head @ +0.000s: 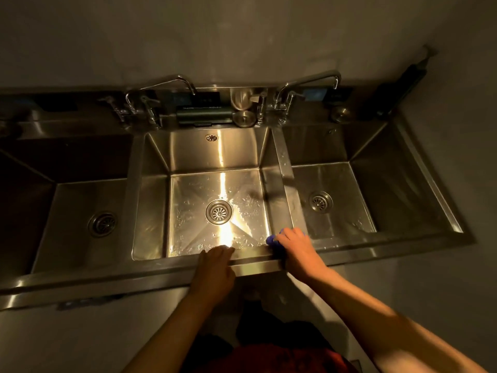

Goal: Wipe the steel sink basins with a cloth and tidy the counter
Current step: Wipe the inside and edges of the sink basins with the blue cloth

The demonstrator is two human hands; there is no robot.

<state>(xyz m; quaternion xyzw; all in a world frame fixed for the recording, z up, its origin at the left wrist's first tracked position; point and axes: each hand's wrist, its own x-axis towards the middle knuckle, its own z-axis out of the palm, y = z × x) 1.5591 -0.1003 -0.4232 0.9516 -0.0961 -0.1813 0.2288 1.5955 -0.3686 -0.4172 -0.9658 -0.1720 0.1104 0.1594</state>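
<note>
Pressing blue cloth [272, 240] under right hand [295, 246], left hand [216, 261] flat on sink rim [252, 265]

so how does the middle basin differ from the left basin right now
The middle basin is brightly lit, with water droplets scattered over its floor; the left basin lies in shadow, and no droplets can be made out there. The middle basin has an overflow vent on its back wall; the left shows none. Both are steel with a round drain.
</note>
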